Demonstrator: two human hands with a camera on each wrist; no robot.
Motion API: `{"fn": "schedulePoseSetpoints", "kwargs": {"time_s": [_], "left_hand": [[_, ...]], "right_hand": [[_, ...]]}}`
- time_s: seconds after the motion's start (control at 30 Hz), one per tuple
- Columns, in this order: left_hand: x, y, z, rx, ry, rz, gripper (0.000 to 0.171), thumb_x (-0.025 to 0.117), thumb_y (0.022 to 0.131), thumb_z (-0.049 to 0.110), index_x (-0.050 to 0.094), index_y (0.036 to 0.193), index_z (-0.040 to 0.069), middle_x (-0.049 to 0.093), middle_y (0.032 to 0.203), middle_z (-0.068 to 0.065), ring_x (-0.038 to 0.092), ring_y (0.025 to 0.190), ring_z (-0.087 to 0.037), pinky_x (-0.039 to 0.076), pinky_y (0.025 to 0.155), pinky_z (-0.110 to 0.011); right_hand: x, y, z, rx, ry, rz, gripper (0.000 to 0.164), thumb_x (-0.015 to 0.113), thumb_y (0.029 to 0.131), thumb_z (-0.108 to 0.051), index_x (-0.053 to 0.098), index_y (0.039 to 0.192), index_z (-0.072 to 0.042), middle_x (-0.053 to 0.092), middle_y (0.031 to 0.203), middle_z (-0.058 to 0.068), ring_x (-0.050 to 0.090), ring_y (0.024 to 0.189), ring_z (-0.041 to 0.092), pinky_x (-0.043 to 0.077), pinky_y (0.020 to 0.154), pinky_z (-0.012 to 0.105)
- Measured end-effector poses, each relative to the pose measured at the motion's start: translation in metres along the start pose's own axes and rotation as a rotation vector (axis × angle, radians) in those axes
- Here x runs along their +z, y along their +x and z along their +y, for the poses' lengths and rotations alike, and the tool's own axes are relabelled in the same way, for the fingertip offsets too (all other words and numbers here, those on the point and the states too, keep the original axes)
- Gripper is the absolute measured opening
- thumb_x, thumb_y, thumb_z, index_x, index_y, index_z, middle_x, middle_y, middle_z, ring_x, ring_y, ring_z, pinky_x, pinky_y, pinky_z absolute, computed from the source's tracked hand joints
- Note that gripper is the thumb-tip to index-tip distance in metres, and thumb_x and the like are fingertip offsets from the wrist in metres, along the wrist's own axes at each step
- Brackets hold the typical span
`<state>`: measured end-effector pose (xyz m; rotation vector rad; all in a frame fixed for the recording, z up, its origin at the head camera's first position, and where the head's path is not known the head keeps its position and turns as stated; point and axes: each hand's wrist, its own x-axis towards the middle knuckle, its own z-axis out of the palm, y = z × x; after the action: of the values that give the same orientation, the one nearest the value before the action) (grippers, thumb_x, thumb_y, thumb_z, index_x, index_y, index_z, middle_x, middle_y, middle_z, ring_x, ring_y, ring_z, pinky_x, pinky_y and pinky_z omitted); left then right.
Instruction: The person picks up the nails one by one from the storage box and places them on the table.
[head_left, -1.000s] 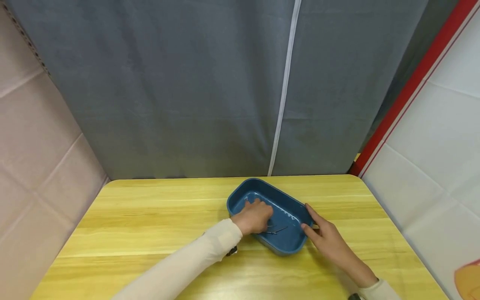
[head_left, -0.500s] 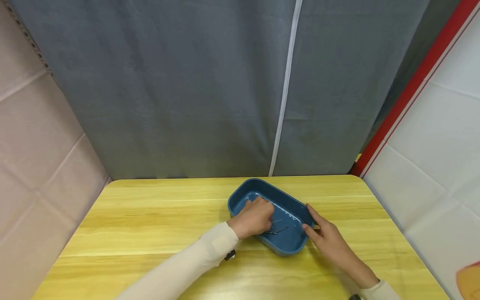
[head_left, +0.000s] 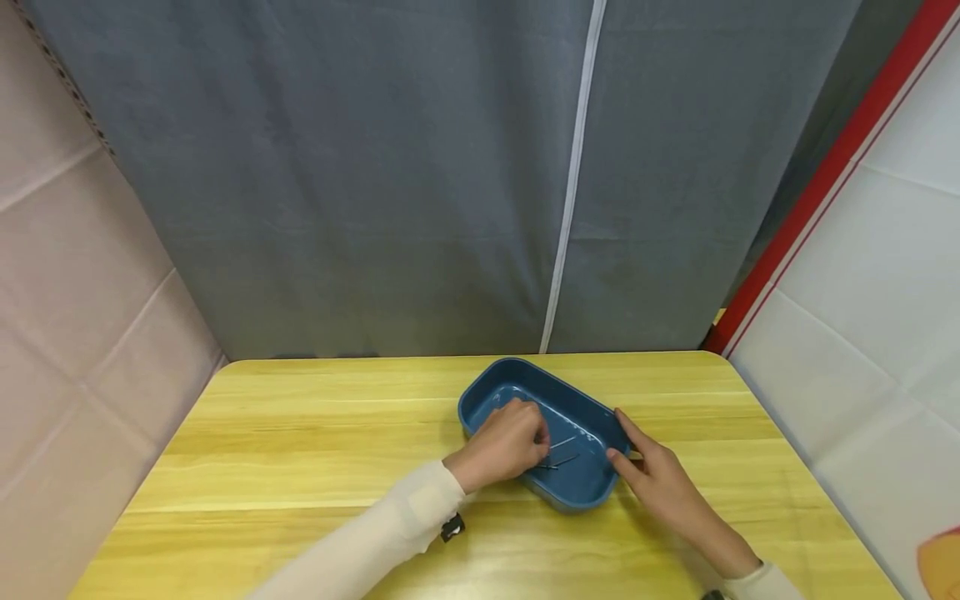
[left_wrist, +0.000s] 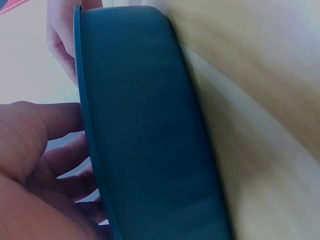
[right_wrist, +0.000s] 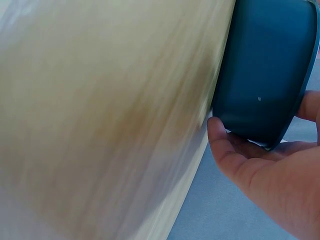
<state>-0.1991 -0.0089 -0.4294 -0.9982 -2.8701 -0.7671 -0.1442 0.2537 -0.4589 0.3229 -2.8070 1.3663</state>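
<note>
A deep blue rectangular tray (head_left: 577,487) with rounded corners sits slantwise on the wooden table. My left hand (head_left: 504,446) reaches over its near side, fingers curled down inside. It pinches one end of a thin silvery metal rod (head_left: 564,442), though the fingertips are hidden. A few more thin metal rods (head_left: 564,460) lie on the tray floor close by. In the left wrist view, the tray wall (left_wrist: 145,120) covers the left fingertips. My right hand (head_left: 660,483) grips the tray's right end, and in the right wrist view a finger (right_wrist: 220,135) lies against its lower corner.
The pale wooden table (head_left: 300,450) extends to both sides and in front of the tray. Behind it hangs a grey curtain (head_left: 375,208). Light-coloured panels stand at the left (head_left: 90,317) and right (head_left: 862,350).
My left hand has turned and shifted slightly toward me, and the thin metal rod by its fingers has moved right, more of it showing. The right hand and the tray have barely moved.
</note>
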Motion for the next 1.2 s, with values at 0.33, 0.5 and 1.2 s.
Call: {"fn": "schedulePoseSetpoints", "kwargs": {"time_s": [0.33, 0.5, 1.2], "left_hand": [[0.001, -0.01, 0.003, -0.048, -0.098, 0.063, 0.01, 0.085, 0.097, 0.015, 0.084, 0.087, 0.014, 0.072, 0.098, 0.006, 0.058, 0.099, -0.014, 0.051, 0.096, -0.032], [0.001, -0.015, 0.002, -0.031, -0.136, 0.086, 0.011, 0.085, 0.097, 0.016, 0.082, 0.086, 0.015, 0.073, 0.102, 0.006, 0.059, 0.102, -0.013, 0.049, 0.104, -0.035], [-0.008, -0.035, 0.003, 0.005, -0.29, 0.175, 0.007, 0.084, 0.098, 0.012, 0.084, 0.092, 0.01, 0.076, 0.115, 0.001, 0.064, 0.117, -0.019, 0.041, 0.121, -0.052]], "right_hand": [[0.0, -0.001, 0.001, -0.011, -0.002, 0.006, 0.066, 0.065, 0.111, -0.012, 0.034, 0.166, 0.009, 0.044, 0.16, 0.041, 0.077, 0.114, 0.039, 0.065, 0.087, 0.04], [0.001, -0.001, 0.002, -0.017, 0.005, 0.008, 0.066, 0.065, 0.111, -0.011, 0.034, 0.166, 0.009, 0.045, 0.159, 0.041, 0.077, 0.113, 0.04, 0.065, 0.087, 0.04], [0.001, -0.003, 0.003, -0.003, -0.022, 0.006, 0.067, 0.065, 0.112, -0.015, 0.034, 0.168, 0.006, 0.047, 0.159, 0.04, 0.077, 0.114, 0.038, 0.064, 0.088, 0.039]]}}
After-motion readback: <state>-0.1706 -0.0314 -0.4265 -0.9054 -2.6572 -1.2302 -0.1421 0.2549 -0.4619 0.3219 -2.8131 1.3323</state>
